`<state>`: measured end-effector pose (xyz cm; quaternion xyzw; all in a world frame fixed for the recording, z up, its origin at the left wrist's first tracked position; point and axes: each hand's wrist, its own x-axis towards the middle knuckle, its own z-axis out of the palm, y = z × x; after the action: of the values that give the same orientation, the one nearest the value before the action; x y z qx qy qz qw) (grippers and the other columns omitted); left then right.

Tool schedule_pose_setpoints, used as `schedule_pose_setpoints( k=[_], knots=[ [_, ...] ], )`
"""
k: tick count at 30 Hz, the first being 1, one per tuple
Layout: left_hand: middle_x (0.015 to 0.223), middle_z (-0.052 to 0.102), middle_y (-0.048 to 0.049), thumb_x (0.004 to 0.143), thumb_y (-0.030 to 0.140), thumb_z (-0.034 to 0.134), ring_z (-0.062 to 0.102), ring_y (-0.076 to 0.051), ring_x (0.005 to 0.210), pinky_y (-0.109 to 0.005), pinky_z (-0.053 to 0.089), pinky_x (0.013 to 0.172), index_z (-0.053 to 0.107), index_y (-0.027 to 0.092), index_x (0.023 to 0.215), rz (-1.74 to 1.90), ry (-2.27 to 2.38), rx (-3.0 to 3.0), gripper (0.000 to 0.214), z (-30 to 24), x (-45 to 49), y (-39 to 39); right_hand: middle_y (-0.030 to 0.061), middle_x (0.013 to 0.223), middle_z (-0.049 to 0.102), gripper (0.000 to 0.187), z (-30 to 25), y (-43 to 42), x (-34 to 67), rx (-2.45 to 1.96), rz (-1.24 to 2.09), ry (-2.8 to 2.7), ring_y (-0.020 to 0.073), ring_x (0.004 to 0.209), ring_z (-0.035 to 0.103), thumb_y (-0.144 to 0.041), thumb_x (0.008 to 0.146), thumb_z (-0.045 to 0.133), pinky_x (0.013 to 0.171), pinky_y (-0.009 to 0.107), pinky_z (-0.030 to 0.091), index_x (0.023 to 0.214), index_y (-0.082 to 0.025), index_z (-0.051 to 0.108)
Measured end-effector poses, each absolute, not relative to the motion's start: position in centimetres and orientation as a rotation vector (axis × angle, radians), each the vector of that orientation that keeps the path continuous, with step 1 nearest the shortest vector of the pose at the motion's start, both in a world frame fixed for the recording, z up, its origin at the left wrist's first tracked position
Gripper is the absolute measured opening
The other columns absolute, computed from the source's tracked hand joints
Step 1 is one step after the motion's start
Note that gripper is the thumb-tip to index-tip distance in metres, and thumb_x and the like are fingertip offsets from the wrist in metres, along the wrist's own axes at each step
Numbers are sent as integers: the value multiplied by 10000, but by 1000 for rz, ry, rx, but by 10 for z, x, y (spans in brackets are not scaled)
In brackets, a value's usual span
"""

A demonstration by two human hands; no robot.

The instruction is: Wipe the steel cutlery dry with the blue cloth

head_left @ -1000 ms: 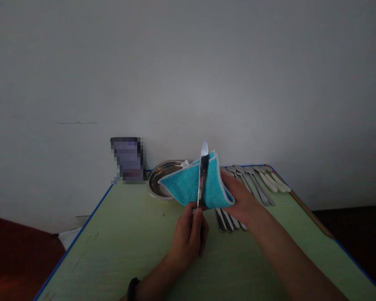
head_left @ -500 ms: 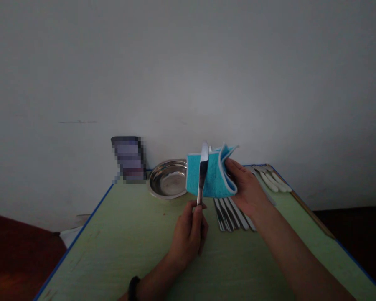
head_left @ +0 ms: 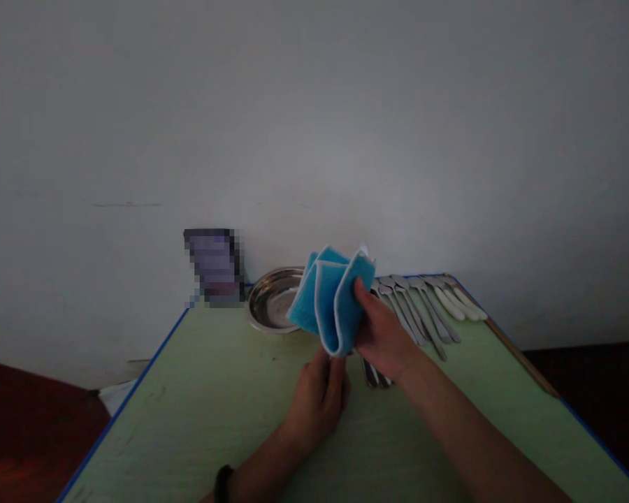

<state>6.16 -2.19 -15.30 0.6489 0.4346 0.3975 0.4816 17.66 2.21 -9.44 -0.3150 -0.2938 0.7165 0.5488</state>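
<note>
A round, shiny silver metal bowl [head_left: 263, 302] sits on a pale green table [head_left: 210, 405] with blue edges. The right hand [head_left: 385, 332] is closed around a folded bright blue cloth with white edges [head_left: 328, 300]. The cloth is up in the air, nearer to us than the bowl, and it hides the bowl's right side. The thumb lies flat on the front of the cloth, probably so the loose folds do not flop open.

The left hand [head_left: 314, 402] is lower, nearer to us than the bowl and a bit to its right. Its fingers are curled in just under the cloth. The cloth covers what may be there, so I cannot tell if this hand holds something.

To the right of the bowl, silver metal spoons [head_left: 386, 281] lie side by side, with white curved handles [head_left: 449, 305] past them. Maybe they lie in rows so each kind stays together. To the left of the bowl, a flat black-framed thing [head_left: 214, 262] seems to lean back, likely so it stays standing. It is too blurry to name.
</note>
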Motion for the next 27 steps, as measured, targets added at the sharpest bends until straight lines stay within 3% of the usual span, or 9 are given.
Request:
schedule_pose_setpoints(
  k=[9,12,15,18,21,27],
  knots=[
    [430,416,87,928,446,312,371,-79,343,-175,277,361,489,148,989,937,1005,1556,352,-147,60,-24,-15,779,686,304,-98,27,171,-807,1399,-474,145,714,633,-477,734,625,665,280,497,890,-217,608],
    [431,420,90,917,454,340,347,-70,311,-173,266,342,510,149,992,861,940,1502,357,-145,58,-25,-47,669,633,243,-97,29,175,-749,1342,-372,103,577,570,-457,738,624,553,237,462,774,-220,587],
    [421,416,96,911,463,345,327,-70,289,-173,257,323,511,155,1013,736,868,1425,365,-146,58,-24,-74,492,486,289,-97,32,186,-732,1295,-310,81,425,444,-454,731,617,404,213,363,619,-217,495],
    [427,434,74,906,469,350,354,-71,334,-177,286,360,542,158,844,663,864,1417,371,-146,61,-21,-82,452,435,352,-97,36,194,-773,1190,-281,73,381,391,-489,709,622,366,203,316,587,-211,446],
    [444,377,66,872,514,383,334,-63,391,-188,283,406,432,174,569,694,910,1331,458,-147,63,-17,-87,464,468,343,-96,36,193,-775,1117,-262,74,396,418,-524,725,595,391,198,345,642,-204,503],
    [407,312,73,822,581,411,267,-56,371,-212,189,389,331,192,486,735,950,1109,520,-149,62,-11,-51,633,635,348,-96,29,177,-729,1232,-190,100,574,579,-529,825,452,492,209,423,785,-232,629]
  ],
)
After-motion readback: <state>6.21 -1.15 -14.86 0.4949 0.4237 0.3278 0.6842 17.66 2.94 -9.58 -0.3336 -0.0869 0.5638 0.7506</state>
